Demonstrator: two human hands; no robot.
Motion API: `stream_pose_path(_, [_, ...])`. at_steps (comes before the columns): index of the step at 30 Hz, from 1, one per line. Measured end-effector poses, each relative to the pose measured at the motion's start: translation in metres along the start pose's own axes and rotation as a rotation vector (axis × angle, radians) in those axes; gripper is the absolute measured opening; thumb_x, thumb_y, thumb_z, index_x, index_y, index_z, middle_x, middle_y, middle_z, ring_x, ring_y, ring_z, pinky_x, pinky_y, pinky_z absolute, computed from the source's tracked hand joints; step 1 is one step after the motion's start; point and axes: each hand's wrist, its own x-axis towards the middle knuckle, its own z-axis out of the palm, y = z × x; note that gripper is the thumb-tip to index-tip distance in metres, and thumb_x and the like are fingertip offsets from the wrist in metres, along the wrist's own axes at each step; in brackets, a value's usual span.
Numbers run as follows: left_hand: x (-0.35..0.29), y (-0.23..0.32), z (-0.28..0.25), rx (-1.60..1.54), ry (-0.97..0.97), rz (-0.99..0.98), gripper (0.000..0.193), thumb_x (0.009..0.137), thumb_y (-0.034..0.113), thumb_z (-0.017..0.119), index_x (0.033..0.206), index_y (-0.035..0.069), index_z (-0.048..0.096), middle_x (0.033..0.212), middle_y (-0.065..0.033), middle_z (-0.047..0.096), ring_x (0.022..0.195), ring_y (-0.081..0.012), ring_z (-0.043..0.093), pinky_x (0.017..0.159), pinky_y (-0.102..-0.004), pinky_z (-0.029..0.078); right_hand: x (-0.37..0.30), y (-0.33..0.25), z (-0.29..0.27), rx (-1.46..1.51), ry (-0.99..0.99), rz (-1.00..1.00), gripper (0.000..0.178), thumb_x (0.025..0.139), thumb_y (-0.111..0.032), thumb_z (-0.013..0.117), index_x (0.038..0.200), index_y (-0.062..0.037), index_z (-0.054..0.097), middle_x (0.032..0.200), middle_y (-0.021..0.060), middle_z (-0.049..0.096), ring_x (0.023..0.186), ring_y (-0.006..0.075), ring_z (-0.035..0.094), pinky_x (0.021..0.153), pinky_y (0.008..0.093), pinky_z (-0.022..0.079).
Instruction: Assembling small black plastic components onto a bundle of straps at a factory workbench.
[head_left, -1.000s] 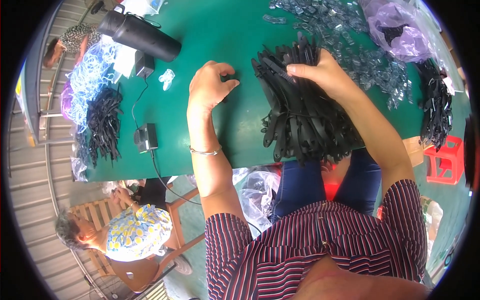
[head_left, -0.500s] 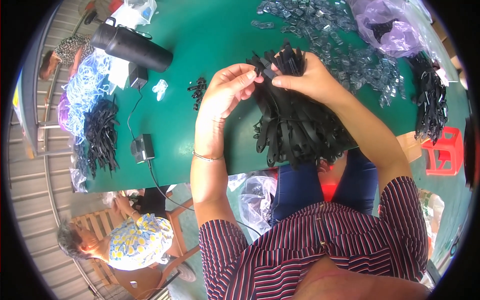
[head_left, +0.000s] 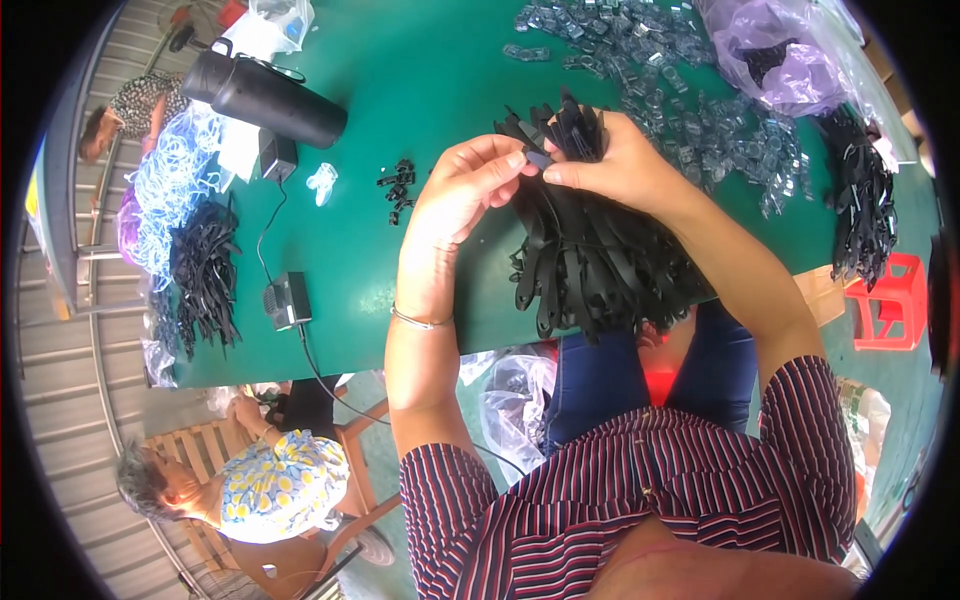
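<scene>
Table top was smooth, with a soft sheen. Black straps looked matt; cloth or soft plastic, could not tell which. Small pieces appeared clear, glossy plastic. Purple bag was thin, crinkled, translucent film. Bottle had a satin finish. Bracelet was shiny metal; stool, smooth plastic; slatted chair, wood.

Three black strap bunches, one bottle, two black boxes.
</scene>
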Motion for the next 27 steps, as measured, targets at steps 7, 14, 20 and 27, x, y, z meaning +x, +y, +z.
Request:
stream_pose_path(7, [-0.001, 0.001, -0.001, 0.025, 0.011, 0.014, 0.023, 0.082, 0.016, 0.062, 0.095, -0.003, 0.057, 0.081, -0.0057, 0.061, 0.061, -0.0068, 0.045, 0.052, -0.0179, 0.036, 0.000, -0.004, 0.002, -0.008, -0.006, 0.036, 0.026, 0.069, -0.010, 0.074, 0.086, -0.0011, 0.056, 0.078, -0.0005, 0.056, 0.074, 0.0070, 0.052, 0.070, 0.0229, 0.043])
stream_pose_path(14, [-0.001, 0.001, 0.004, 0.111, 0.019, 0.012, 0.017, 0.080, 0.014, 0.063, 0.088, 0.000, 0.060, 0.078, -0.0036, 0.062, 0.059, -0.0053, 0.046, 0.051, -0.0174, 0.036, 0.000, 0.000, 0.002, -0.027, -0.021, 0.005, 0.026, 0.069, -0.010, 0.073, 0.087, -0.0008, 0.056, 0.079, -0.0004, 0.056, 0.074, 0.0068, 0.052, 0.069, 0.0227, 0.043])
stream_pose_path(20, [-0.003, 0.003, 0.015, 0.277, 0.050, 0.069, 0.017, 0.081, 0.015, 0.064, 0.089, 0.001, 0.062, 0.076, -0.0001, 0.061, 0.062, -0.0051, 0.049, 0.054, -0.0176, 0.038, 0.002, 0.002, 0.000, -0.105, -0.064, 0.095, 0.035, 0.068, -0.008, 0.074, 0.097, -0.0005, 0.056, 0.086, 0.0023, 0.058, 0.081, 0.0087, 0.054, 0.074, 0.0242, 0.045])
stream_pose_path(27, [-0.002, -0.002, 0.016, 0.537, 0.159, 0.192, 0.011, 0.081, 0.009, 0.062, 0.075, -0.001, 0.062, 0.069, 0.0003, 0.059, 0.062, -0.0053, 0.049, 0.054, -0.0191, 0.039, 0.001, 0.002, 0.003, -0.170, -0.102, -0.021, 0.031, 0.069, -0.008, 0.073, 0.094, 0.0003, 0.057, 0.085, 0.0013, 0.059, 0.078, 0.0083, 0.053, 0.072, 0.0238, 0.044])
